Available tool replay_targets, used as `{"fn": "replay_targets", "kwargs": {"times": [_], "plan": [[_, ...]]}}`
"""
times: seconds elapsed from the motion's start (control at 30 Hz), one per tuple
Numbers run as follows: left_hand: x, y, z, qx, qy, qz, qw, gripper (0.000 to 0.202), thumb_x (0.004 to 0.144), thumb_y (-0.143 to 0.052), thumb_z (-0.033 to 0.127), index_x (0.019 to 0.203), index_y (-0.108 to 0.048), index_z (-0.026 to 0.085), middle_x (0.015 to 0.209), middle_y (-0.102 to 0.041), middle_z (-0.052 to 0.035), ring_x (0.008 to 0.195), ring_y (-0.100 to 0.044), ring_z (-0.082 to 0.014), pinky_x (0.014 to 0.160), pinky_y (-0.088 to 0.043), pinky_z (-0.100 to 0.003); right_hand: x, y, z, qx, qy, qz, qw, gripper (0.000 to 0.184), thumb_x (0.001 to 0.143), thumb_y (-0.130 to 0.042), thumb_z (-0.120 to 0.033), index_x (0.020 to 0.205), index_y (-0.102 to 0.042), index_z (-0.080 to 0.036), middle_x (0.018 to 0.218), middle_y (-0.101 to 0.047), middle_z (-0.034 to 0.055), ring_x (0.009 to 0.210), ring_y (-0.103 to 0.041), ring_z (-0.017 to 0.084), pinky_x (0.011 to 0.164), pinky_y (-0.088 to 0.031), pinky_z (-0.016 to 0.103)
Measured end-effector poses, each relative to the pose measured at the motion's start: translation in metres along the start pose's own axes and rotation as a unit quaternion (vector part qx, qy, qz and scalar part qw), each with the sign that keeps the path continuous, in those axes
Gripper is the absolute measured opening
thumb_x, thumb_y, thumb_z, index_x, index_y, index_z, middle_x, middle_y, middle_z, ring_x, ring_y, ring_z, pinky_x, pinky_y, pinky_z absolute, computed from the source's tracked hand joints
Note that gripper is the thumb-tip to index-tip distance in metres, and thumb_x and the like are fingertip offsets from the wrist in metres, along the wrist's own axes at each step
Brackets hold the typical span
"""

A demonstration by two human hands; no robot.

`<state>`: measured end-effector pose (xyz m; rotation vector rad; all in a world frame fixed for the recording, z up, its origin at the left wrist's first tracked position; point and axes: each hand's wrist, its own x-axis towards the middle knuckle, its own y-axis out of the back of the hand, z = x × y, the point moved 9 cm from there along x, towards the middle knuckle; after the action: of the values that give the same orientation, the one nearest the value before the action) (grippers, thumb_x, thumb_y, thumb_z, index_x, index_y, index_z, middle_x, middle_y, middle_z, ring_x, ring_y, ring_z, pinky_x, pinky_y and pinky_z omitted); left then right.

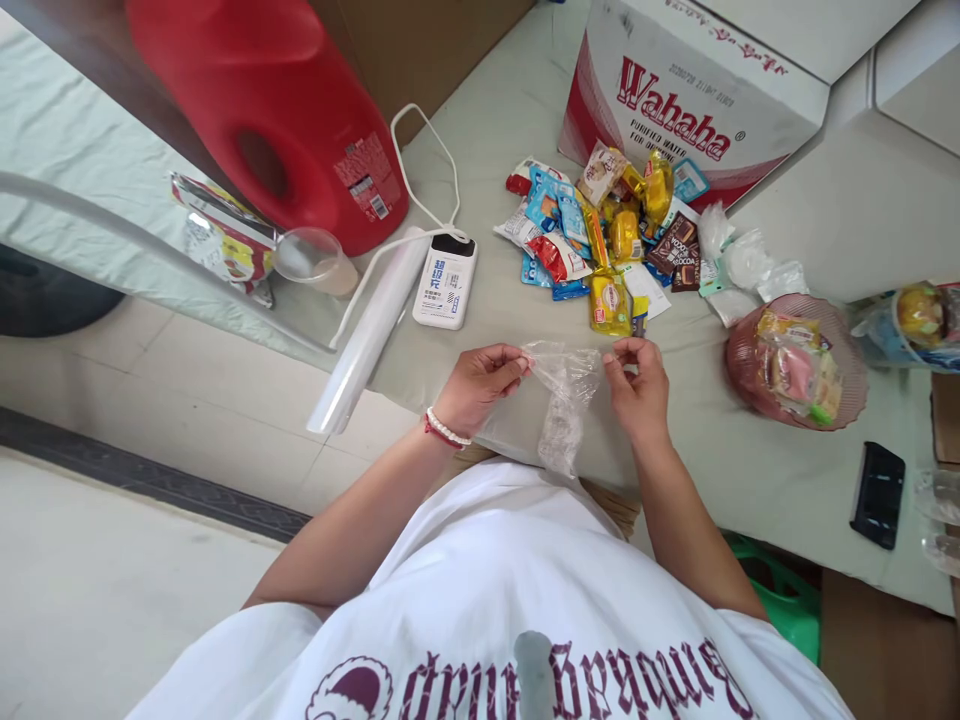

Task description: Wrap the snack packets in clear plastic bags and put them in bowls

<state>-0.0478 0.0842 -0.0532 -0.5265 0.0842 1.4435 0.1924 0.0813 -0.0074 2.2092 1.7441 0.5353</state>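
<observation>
A clear, crinkled plastic bag (pixel 564 400) hangs between my two hands at the table's front edge. My left hand (pixel 491 378) pinches its upper left corner between thumb and fingers. At the upper right corner, my right hand (pixel 636 380) is closed in a pinch on the bag's edge. The bag looks flat, with nothing visible inside. Just beyond my hands lies a pile of wrapped snacks (pixel 555 258) in blue, red, white and brown packets. Yellow-wrapped snacks (pixel 611 303) lie at the near side of that pile.
A Wahaba carton (pixel 675 110) stands behind the snacks. On the right are crumpled clear bags (pixel 750 262), a pink bowl (pixel 750 375) holding packets, and a black phone (pixel 877 495). Leftward are a white power bank (pixel 448 282) with cable, a plastic roll (pixel 371 335), a cup (pixel 315 262) and a red jug (pixel 285 120).
</observation>
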Motion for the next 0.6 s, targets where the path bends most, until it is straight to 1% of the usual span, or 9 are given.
{"fn": "replay_targets", "kwargs": {"times": [0.07,0.1,0.13,0.23,0.3,0.37,0.47,0.53,0.6], "plan": [[-0.003,-0.006,0.001,0.002,-0.007,-0.006,1.000,0.034,0.068,-0.085,0.045,0.082,-0.076,0.015,0.072,-0.067,-0.0011,0.054,-0.043,-0.0065,0.051,-0.031,-0.023,-0.007,0.007,-0.031,-0.065,0.086,0.033,0.994,0.017,0.095,-0.065,-0.039,0.100,-0.067,-0.024,0.097,-0.063,0.0033,0.083,-0.059,0.017,0.072,-0.053,0.030],[-0.005,-0.010,0.002,0.006,-0.011,-0.007,1.000,0.035,0.068,-0.086,0.046,0.082,-0.077,0.015,0.071,-0.068,-0.0010,0.054,-0.041,-0.0062,0.051,-0.031,-0.023,-0.011,0.003,-0.044,-0.069,0.115,0.018,0.991,0.015,0.097,-0.063,-0.038,0.101,-0.069,-0.024,0.095,-0.064,0.0034,0.084,-0.060,0.017,0.074,-0.053,0.031],[-0.007,-0.013,0.002,0.012,-0.016,-0.009,1.000,0.036,0.068,-0.086,0.047,0.083,-0.078,0.015,0.071,-0.068,-0.0009,0.054,-0.041,-0.0063,0.052,-0.031,-0.023,-0.014,-0.004,-0.055,-0.060,0.132,-0.016,0.989,0.015,0.098,-0.062,-0.037,0.101,-0.070,-0.024,0.094,-0.065,0.0034,0.083,-0.060,0.017,0.075,-0.053,0.031],[-0.011,-0.020,0.006,0.028,-0.039,-0.012,0.999,0.038,0.067,-0.089,0.049,0.083,-0.080,0.016,0.073,-0.071,-0.0014,0.060,-0.048,-0.0088,0.057,-0.037,-0.024,-0.020,-0.037,-0.066,-0.006,0.116,-0.148,0.982,0.017,0.096,-0.068,-0.041,0.101,-0.073,-0.025,0.095,-0.068,0.0040,0.082,-0.062,0.017,0.072,-0.052,0.030],[-0.013,-0.020,0.008,0.026,-0.056,-0.004,0.998,0.039,0.065,-0.091,0.049,0.082,-0.080,0.016,0.074,-0.072,-0.0020,0.066,-0.055,-0.0114,0.063,-0.042,-0.026,-0.021,-0.055,-0.060,0.026,0.082,-0.199,0.976,0.020,0.094,-0.070,-0.043,0.102,-0.073,-0.026,0.095,-0.069,0.0039,0.081,-0.062,0.016,0.070,-0.052,0.030],[-0.014,-0.018,0.010,0.016,-0.067,0.009,0.998,0.038,0.065,-0.090,0.049,0.081,-0.079,0.017,0.076,-0.073,-0.0026,0.069,-0.058,-0.0128,0.066,-0.045,-0.026,-0.020,-0.061,-0.055,0.042,0.071,-0.205,0.975,0.021,0.094,-0.070,-0.043,0.105,-0.072,-0.026,0.097,-0.069,0.0036,0.082,-0.062,0.017,0.073,-0.053,0.031],[-0.017,-0.015,0.011,0.013,-0.068,0.019,0.997,0.037,0.067,-0.088,0.050,0.079,-0.078,0.016,0.074,-0.072,-0.0029,0.068,-0.058,-0.0130,0.065,-0.045,-0.026,-0.023,-0.059,-0.058,0.015,0.121,-0.182,0.976,0.023,0.092,-0.073,-0.041,0.111,-0.070,-0.027,0.107,-0.069,0.0051,0.090,-0.063,0.019,0.081,-0.054,0.036],[-0.019,-0.013,0.011,0.014,-0.067,0.023,0.997,0.036,0.067,-0.088,0.049,0.079,-0.077,0.016,0.073,-0.071,-0.0023,0.067,-0.057,-0.0125,0.064,-0.044,-0.025,-0.027,-0.056,-0.063,-0.005,0.157,-0.173,0.972,0.018,0.092,-0.073,-0.038,0.107,-0.071,-0.028,0.106,-0.069,0.0057,0.094,-0.063,0.021,0.083,-0.053,0.038],[-0.020,-0.013,0.011,0.009,-0.067,0.021,0.998,0.035,0.067,-0.088,0.047,0.078,-0.076,0.016,0.072,-0.069,-0.0010,0.065,-0.054,-0.0111,0.063,-0.044,-0.025,-0.028,-0.054,-0.063,0.011,0.149,-0.167,0.975,0.012,0.095,-0.069,-0.037,0.102,-0.072,-0.027,0.100,-0.069,0.0051,0.093,-0.063,0.021,0.081,-0.053,0.037]]}}
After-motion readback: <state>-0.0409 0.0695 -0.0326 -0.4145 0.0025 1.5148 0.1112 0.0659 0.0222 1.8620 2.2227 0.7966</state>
